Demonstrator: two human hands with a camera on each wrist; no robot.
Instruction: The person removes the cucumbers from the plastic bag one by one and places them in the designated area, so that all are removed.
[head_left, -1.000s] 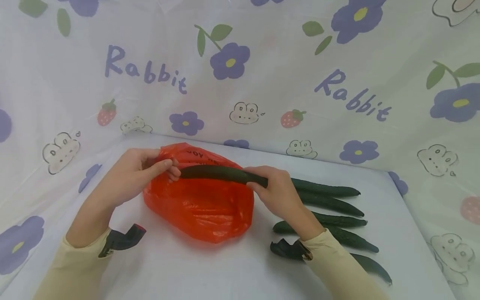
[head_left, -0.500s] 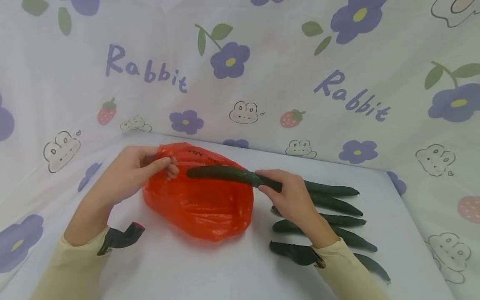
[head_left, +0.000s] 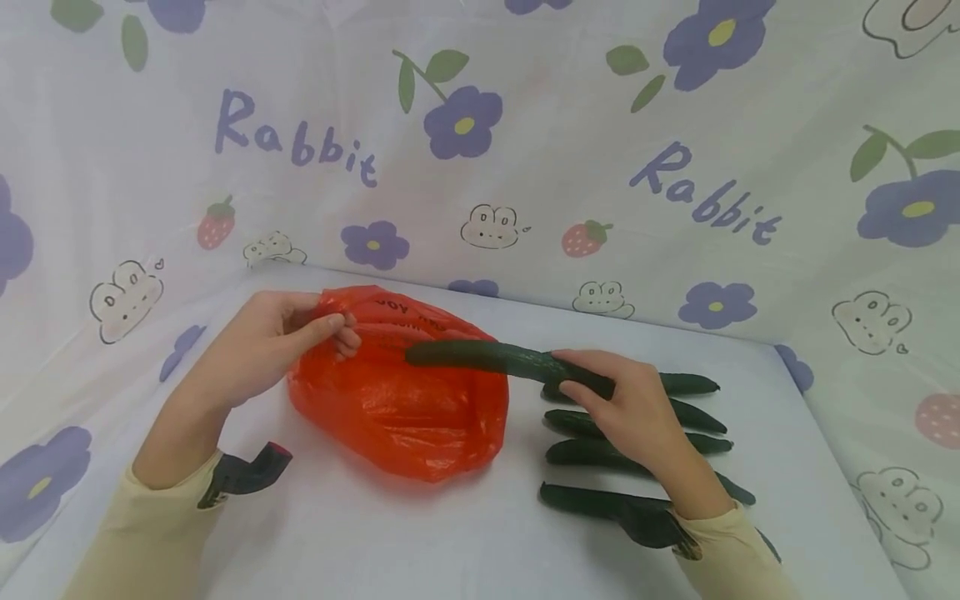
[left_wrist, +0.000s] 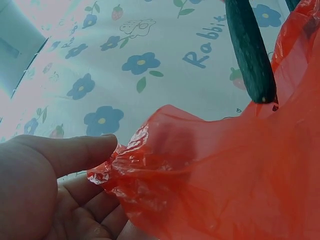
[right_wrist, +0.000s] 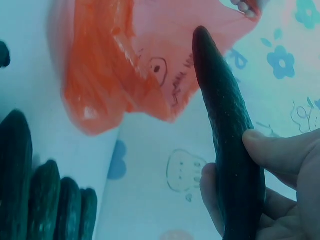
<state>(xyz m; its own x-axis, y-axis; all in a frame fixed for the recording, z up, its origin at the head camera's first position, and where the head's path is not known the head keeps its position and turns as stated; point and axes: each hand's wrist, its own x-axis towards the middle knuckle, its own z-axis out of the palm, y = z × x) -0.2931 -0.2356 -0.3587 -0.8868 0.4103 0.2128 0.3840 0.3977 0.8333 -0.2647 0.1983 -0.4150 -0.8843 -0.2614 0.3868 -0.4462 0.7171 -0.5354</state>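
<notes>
My right hand (head_left: pixel 637 408) grips a long dark green cucumber (head_left: pixel 480 357) near its right end, thumb on one side and fingers on the other. The cucumber's far end points left and overlaps the red plastic bag (head_left: pixel 405 425) in the head view. With thumb and fingers my left hand (head_left: pixel 262 342) pinches the bag's gathered upper left edge, seen close up as crumpled red film (left_wrist: pixel 145 170) in the left wrist view. The cucumber's tip shows above the bag's rim there. Beneath my right hand and forearm lie several more cucumbers (head_left: pixel 577 452), partly hidden.
The cucumbers lie in a rough row on the right side of the white tabletop (head_left: pixel 420 542). A white cloth (head_left: pixel 525 167) printed with flowers, rabbits and strawberries hangs behind and at both sides. Dark straps (head_left: pixel 251 471) stick out from the sleeves.
My right hand has drawn the cucumber to the right and slightly down, so its tip has moved away from my left hand. The left hand keeps its place on the bag.
</notes>
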